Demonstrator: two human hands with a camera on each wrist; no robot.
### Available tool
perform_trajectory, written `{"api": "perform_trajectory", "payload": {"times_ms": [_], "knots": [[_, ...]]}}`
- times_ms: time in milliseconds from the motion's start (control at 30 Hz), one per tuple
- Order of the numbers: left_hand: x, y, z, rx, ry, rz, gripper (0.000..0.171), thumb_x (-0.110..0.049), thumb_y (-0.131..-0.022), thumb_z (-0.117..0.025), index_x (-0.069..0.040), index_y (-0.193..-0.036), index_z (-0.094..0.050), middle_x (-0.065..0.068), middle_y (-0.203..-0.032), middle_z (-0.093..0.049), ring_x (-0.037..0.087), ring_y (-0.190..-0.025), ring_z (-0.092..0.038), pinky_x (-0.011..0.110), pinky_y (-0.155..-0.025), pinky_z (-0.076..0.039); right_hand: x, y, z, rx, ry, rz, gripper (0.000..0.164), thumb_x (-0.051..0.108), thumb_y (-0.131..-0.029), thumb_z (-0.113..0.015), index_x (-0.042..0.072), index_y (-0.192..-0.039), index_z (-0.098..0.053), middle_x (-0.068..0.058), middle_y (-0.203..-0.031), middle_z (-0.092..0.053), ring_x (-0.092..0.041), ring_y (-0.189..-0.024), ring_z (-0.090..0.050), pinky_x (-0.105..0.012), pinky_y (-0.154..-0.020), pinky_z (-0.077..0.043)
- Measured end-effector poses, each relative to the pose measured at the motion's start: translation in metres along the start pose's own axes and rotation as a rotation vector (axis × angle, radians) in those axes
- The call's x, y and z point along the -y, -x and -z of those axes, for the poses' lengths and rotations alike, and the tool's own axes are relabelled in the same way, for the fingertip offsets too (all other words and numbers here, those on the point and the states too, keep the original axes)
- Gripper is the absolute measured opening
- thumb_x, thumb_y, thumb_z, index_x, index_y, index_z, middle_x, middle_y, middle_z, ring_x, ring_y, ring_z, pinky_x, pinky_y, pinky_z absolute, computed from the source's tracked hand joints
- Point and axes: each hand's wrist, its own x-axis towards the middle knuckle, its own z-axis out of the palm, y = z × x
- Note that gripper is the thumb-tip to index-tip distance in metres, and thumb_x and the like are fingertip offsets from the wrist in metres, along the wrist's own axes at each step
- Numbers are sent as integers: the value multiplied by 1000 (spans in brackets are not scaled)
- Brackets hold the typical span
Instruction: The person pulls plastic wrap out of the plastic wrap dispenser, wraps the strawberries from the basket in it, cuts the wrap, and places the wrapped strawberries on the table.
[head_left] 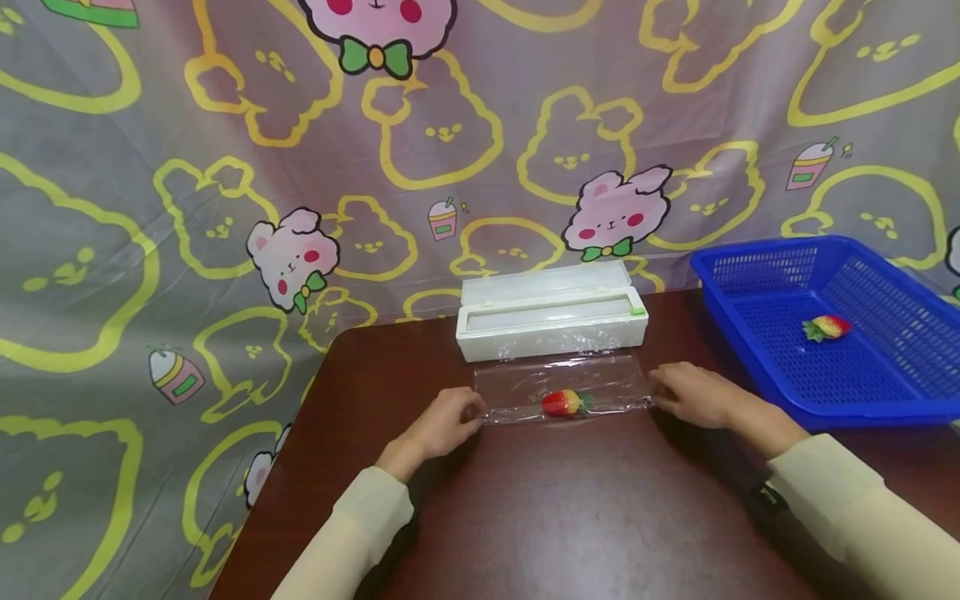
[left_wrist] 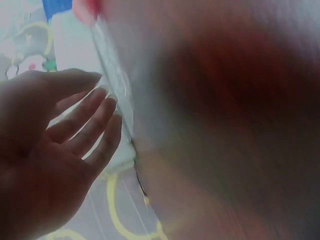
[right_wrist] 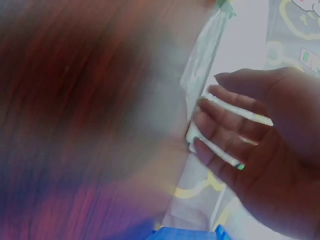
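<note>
A sheet of clear cling film (head_left: pixel 517 383) lies on the brown table in front of a white film box. One red-and-yellow strawberry (head_left: pixel 557 403) with green leaves sits along the film's near side, apparently under or inside a fold. At the left end, my left hand (head_left: pixel 447 422) pinches the film's near corner between thumb and fingers. My right hand (head_left: pixel 688 393) pinches the opposite corner in the same way. Both wrist views show thumb and fingertips close together at the film's edge, left hand (left_wrist: pixel 65 125) and right hand (right_wrist: pixel 255 132) alike, though the picture is dim and blurred.
The white film box (head_left: pixel 551 342) stands at the table's back edge, lid raised, a green piece at its right end. A blue basket (head_left: pixel 738 354) on the right holds another strawberry (head_left: pixel 831 327). Behind the table hangs a patterned cloth (head_left: pixel 510 150).
</note>
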Motion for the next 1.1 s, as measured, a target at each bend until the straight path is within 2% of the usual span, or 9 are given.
{"api": "perform_trajectory", "payload": {"times_ms": [167,300,533,800,1100], "knots": [[-7,-3,-9,98,-48,-52,18,-3,-90,-75,-1,-108,-74,9,-100,-69,21,-92,-66,35,-82,-56,0,-4,-10,-9,-3,119,15,-1,-83,-76,11,-91,-72,10,-82,-59,-6,-73,-56,-31,-63,-50],[-9,-4,-11,120,-88,-47,18,-3,-90,-75,-2,-108,-74,9,-100,-68,22,-92,-66,35,-82,-56,-2,-4,-16,16,-12,154,18,-1,-82,-78,12,-93,-74,6,-86,-63,-9,-76,-59,-32,-65,-51],[-8,-6,-12,116,-145,-43,17,-6,-91,-76,-4,-107,-75,7,-98,-67,19,-89,-65,34,-81,-56,-5,-3,-18,37,10,123,20,2,-83,-79,14,-98,-75,5,-91,-63,-10,-77,-57,-30,-64,-49],[-6,-7,-10,88,-237,-54,14,-1,-90,-72,-5,-103,-76,6,-97,-66,21,-91,-67,36,-82,-57,-5,-4,-16,40,55,114,21,-1,-81,-80,10,-98,-77,1,-89,-65,-14,-78,-63,-33,-64,-54],[-5,-7,-8,85,-288,-44,17,6,-88,-68,-7,-95,-77,5,-88,-65,21,-81,-67,37,-72,-58,-5,-3,-14,44,131,106,15,2,-79,-82,12,-84,-72,4,-82,-60,-16,-72,-60,-38,-60,-52]]}}
